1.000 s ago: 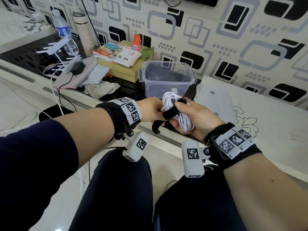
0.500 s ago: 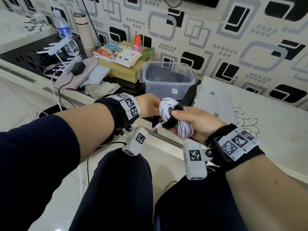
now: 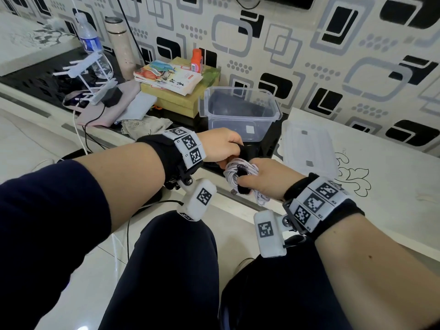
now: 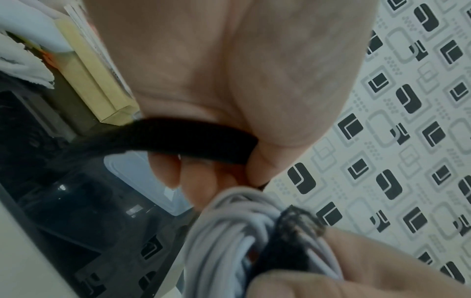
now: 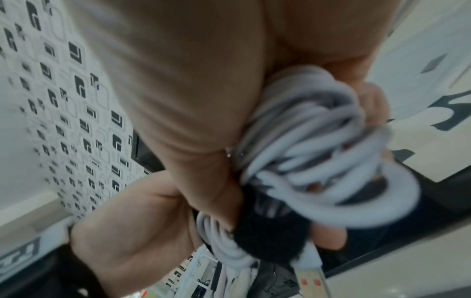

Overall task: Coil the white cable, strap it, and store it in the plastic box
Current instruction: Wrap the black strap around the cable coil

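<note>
The white cable (image 3: 234, 171) is wound into a tight bundle (image 5: 300, 129), gripped in my right hand (image 3: 266, 179) just above my lap. A black fabric strap (image 3: 242, 184) wraps around the bundle (image 4: 229, 231). My left hand (image 3: 223, 148) pinches the free end of that strap (image 4: 183, 139) between thumb and fingers, close to the coil. A USB plug (image 5: 309, 281) sticks out below the strap. The clear plastic box (image 3: 240, 113) stands open on the dark counter beyond my hands.
The box's lid (image 3: 307, 151) lies to its right on the white patterned counter (image 3: 381, 186). A stack of books on a yellow box (image 3: 176, 84), cloths (image 3: 140, 125), a water bottle (image 3: 89, 41), a flask (image 3: 119, 44) and a white rack (image 3: 92, 77) crowd the left.
Both hands dropped lower with the bundle. The coil turned in my right hand, and my left hand pulled the strap's free end up and over it.
</note>
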